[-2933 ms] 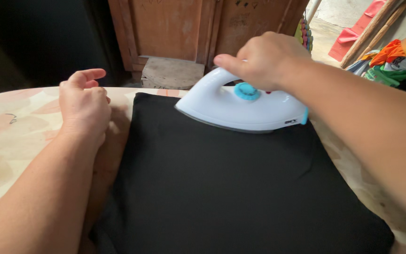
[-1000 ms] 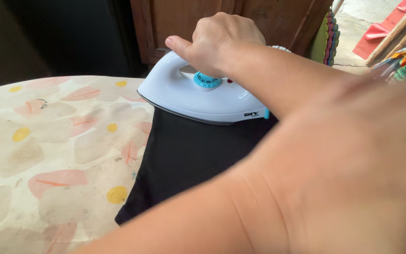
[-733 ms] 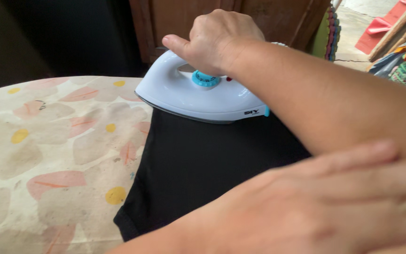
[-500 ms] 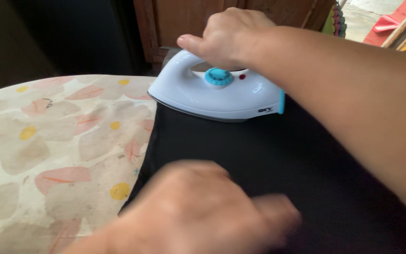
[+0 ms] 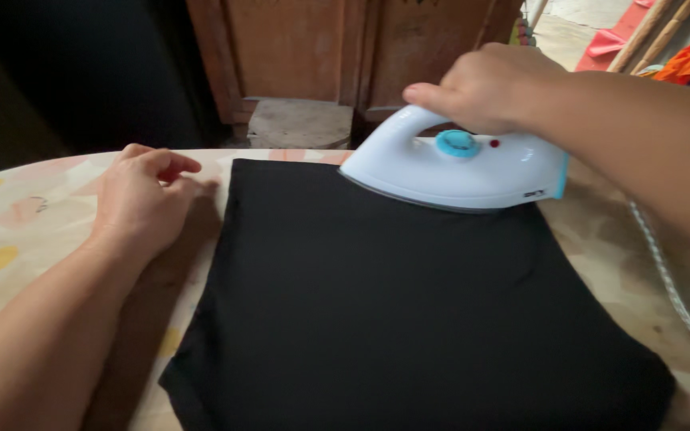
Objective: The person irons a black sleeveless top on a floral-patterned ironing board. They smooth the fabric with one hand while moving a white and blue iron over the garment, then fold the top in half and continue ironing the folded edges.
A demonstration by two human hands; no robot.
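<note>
- The right hand (image 5: 493,88) is closed around the handle of a white iron (image 5: 461,169) with a blue dial, thumb laid along the handle toward the iron's tip.
- The iron sits flat on the far right part of a black garment (image 5: 377,303), its tip pointing left and its heel at the garment's right edge.
- The left hand (image 5: 141,199) lies on the flowered board cover (image 5: 17,231), fingers loosely curled and holding nothing, just beside the garment's left edge near its far corner; contact with the cloth cannot be told.
- The garment lies spread flat between the two hands, with bare black cloth stretching from the iron toward the person.
- A white cord (image 5: 668,279) runs along the board's right side, just beside the garment's right edge.
- A wooden cabinet (image 5: 337,48) stands beyond the board's far edge.
</note>
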